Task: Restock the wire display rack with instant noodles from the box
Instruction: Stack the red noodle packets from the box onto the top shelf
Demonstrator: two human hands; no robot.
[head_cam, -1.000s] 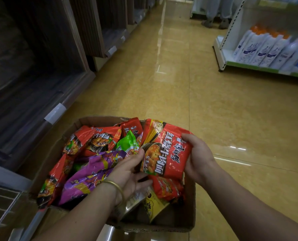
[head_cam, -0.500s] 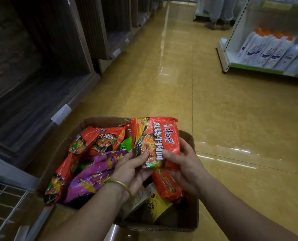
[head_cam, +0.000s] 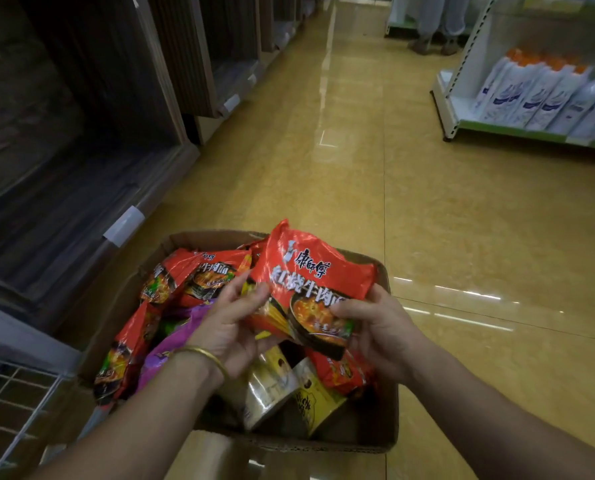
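A red instant noodle packet (head_cam: 310, 282) is held upright over the cardboard box (head_cam: 389, 431) on the floor. My left hand (head_cam: 230, 323), with a gold bangle on the wrist, pinches the packet's lower left edge. My right hand (head_cam: 379, 330) grips its lower right corner. The box holds several more packets: red ones (head_cam: 192, 275), a purple one (head_cam: 171, 348) and yellow ones (head_cam: 310, 400). A corner of the white wire rack (head_cam: 8, 410) shows at the bottom left.
Dark wooden shelving (head_cam: 81, 150) with price-tag holders runs along the left. A white shelf with bottles (head_cam: 545, 95) stands at the right. A person's legs (head_cam: 434, 26) are far down the tiled aisle (head_cam: 358, 168).
The red packet has been turned from sideways to upright and lifted slightly, with both hands shifting to its lower corners. The camera moved closer to the box.
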